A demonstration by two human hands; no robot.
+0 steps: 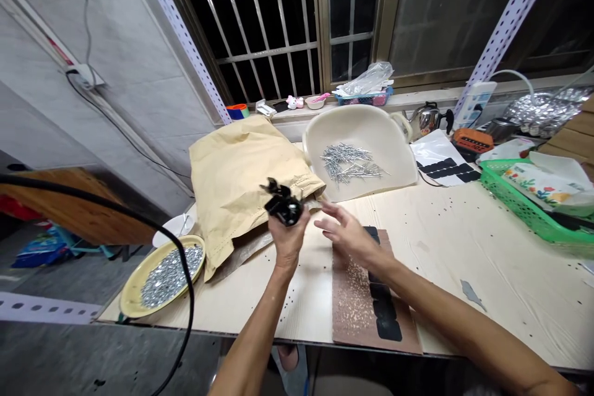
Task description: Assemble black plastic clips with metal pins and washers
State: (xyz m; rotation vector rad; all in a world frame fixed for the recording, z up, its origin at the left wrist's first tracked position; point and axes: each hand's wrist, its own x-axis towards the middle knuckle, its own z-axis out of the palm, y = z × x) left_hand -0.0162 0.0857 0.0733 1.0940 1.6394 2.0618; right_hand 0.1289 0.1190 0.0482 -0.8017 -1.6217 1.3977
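My left hand (286, 234) is raised over the table with its fingers wrapped round a small black plastic part (281, 204). My right hand (346, 232) hovers just to the right of it, fingers spread and holding nothing. Below my right hand lies a brown board (355, 297) with a strip of black pads (385, 312) on it. Behind my hands stand a tan paper sack (236, 179) and a cream plastic scoop (366, 130) holding a heap of metal nails (348, 164).
A yellow dish of small shiny metal pieces (162, 275) sits at the table's left edge. A green basket (533, 204) stands at the right. A sheet of black pads (448, 168), a kettle (427, 116) and clutter line the windowsill. A black cable (139, 223) arcs at left.
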